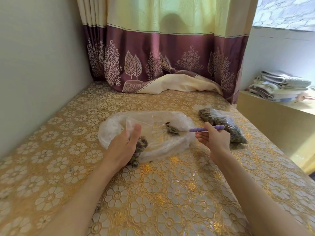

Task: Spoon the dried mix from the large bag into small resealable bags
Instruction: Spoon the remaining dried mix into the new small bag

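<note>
A: Left hand [125, 143] pinches the small bag [140, 133] by its upper edge – limp, slick film, so I'd judge the mouth sags unless held near the seal

B: And the right hand [213, 137]?

A: Curled round the purple handle of the spoon [187, 130], bowl loaded over the big bag [170, 142] – light, crumbly mix [172, 129], easily spilled. Farther right on the table [153, 201], filled bags [221, 125] lie dark and lumpy

Both forearms bare, seemingly no sleeves, rings or watch visible.
</note>
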Motion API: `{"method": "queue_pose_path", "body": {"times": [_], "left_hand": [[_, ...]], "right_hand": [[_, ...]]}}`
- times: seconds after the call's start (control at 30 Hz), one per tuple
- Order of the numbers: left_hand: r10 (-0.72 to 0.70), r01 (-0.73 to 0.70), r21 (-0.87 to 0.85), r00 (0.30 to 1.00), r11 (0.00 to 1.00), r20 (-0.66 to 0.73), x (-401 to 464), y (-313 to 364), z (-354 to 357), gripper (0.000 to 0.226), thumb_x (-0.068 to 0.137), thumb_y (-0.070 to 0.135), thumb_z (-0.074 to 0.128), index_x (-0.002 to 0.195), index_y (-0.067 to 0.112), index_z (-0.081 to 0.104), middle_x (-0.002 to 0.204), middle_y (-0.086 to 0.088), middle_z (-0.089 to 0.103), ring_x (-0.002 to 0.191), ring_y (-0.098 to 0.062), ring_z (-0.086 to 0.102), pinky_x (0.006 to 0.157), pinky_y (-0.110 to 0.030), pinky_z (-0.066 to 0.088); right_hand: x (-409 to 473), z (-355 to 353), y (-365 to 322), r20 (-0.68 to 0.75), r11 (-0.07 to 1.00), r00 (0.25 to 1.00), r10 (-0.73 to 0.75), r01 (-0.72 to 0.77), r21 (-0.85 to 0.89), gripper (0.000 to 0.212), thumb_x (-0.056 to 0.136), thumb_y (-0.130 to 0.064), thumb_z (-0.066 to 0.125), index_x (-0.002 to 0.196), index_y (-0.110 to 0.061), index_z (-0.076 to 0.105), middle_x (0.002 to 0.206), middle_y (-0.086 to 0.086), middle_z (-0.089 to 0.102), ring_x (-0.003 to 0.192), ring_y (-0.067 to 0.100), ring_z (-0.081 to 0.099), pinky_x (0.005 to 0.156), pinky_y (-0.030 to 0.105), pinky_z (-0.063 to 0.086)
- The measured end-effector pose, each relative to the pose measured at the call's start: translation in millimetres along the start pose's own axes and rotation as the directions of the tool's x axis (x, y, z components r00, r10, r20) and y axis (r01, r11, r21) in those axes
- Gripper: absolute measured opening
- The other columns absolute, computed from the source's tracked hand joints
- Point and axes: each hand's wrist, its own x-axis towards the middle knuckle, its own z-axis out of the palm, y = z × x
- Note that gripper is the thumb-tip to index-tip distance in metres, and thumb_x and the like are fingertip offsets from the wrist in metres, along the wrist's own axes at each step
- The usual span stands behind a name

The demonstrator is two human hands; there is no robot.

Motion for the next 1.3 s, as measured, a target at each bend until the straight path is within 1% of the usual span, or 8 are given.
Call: {"method": "queue_pose_path", "body": {"times": [0.27,0.47,0.6,0.73,0.87,1.07,1.2,1.3], "left_hand": [[-0.011,0.010,-0.010,1.000,1.000,-0.010,0.0,0.4,0.4,0.096,0.064,0.092,0.008,0.107,0.020,0.054,0.088,0.003,0.049,0.065,0.004,0.038,0.063,-0.011,0.028],[-0.032,0.031,-0.049,0.999,0.998,-0.007,-1.1,5.1,-0.6,0.103,0.059,0.095,0.010,0.105,0.014,0.055,0.090,0.002,0.048,0.075,-0.007,0.042,0.065,-0.015,0.029],[-0.052,0.051,-0.067,0.999,0.996,-0.009,-0.4,5.0,0.3,0.105,0.056,0.097,0.011,0.106,0.016,0.054,0.090,0.010,0.050,0.080,-0.006,0.044,0.067,-0.014,0.029],[-0.028,0.027,-0.073,1.000,0.997,-0.013,1.4,3.5,0.9,0.113,0.056,0.097,0.014,0.132,0.021,0.047,0.092,0.023,0.052,0.086,0.003,0.046,0.077,-0.020,0.033],[-0.022,0.021,-0.072,1.000,0.997,-0.011,0.4,3.8,0.3,0.107,0.059,0.096,0.015,0.130,0.023,0.048,0.093,0.013,0.053,0.082,-0.002,0.045,0.071,-0.014,0.033],[-0.026,0.026,-0.117,1.000,0.993,0.002,-1.1,4.5,-0.1,0.102,0.063,0.092,0.020,0.136,0.024,0.043,0.117,0.016,0.059,0.109,-0.003,0.051,0.099,-0.030,0.036],[-0.023,0.023,-0.114,1.000,0.993,0.004,-2.3,6.7,-0.3,0.109,0.061,0.093,0.019,0.143,0.023,0.034,0.115,0.016,0.058,0.105,0.000,0.050,0.095,-0.025,0.035],[-0.025,0.025,-0.030,1.000,0.999,-0.010,-2.7,9.1,0.3,0.112,0.062,0.090,0.016,0.148,0.018,0.019,0.082,0.024,0.044,0.073,0.011,0.040,0.069,-0.009,0.030]], "right_hand": [[-8.3,-1.0,1.4,0.139,0.993,0.988,0.062,-0.076,0.095,0.025,0.094,-0.012,0.054,0.075,-0.001,0.066,0.075,0.011,0.074,0.059,0.013,0.065,0.055,0.018,0.055],[-17.3,-3.3,-4.0,0.167,0.987,0.984,0.060,-0.083,0.138,0.022,0.092,-0.009,0.054,0.076,0.000,0.065,0.073,0.013,0.073,0.058,0.015,0.063,0.053,0.018,0.054],[-24.7,-0.1,-23.0,0.191,0.986,0.981,-0.035,0.002,0.169,0.026,0.095,-0.013,0.052,0.078,0.002,0.066,0.079,0.016,0.073,0.058,0.015,0.062,0.053,0.019,0.053],[-36.6,8.8,-49.5,0.272,0.972,0.947,-0.171,0.116,0.206,0.033,0.097,-0.019,0.050,0.075,-0.001,0.067,0.084,0.015,0.074,0.060,0.013,0.062,0.055,0.018,0.052],[-53.3,21.2,-67.2,0.386,0.948,0.872,-0.300,0.227,0.224,0.023,0.096,-0.014,0.051,0.082,-0.004,0.067,0.086,0.015,0.074,0.065,0.016,0.062,0.057,0.020,0.052],[-64.5,29.6,-69.2,0.502,0.913,0.769,-0.396,0.389,0.124,0.014,0.094,-0.003,0.052,0.094,-0.002,0.066,0.089,0.015,0.074,0.068,0.020,0.063,0.060,0.023,0.054],[-60.1,26.8,-64.1,0.361,0.922,0.848,-0.387,0.344,0.180,0.016,0.094,-0.011,0.055,0.089,-0.004,0.069,0.087,0.018,0.073,0.067,0.021,0.063,0.058,0.023,0.052],[-49.8,24.3,-51.0,0.217,0.958,0.945,-0.243,0.199,0.209,0.030,0.094,-0.018,0.056,0.072,-0.007,0.074,0.082,0.017,0.074,0.059,0.015,0.064,0.053,0.019,0.052]]}}
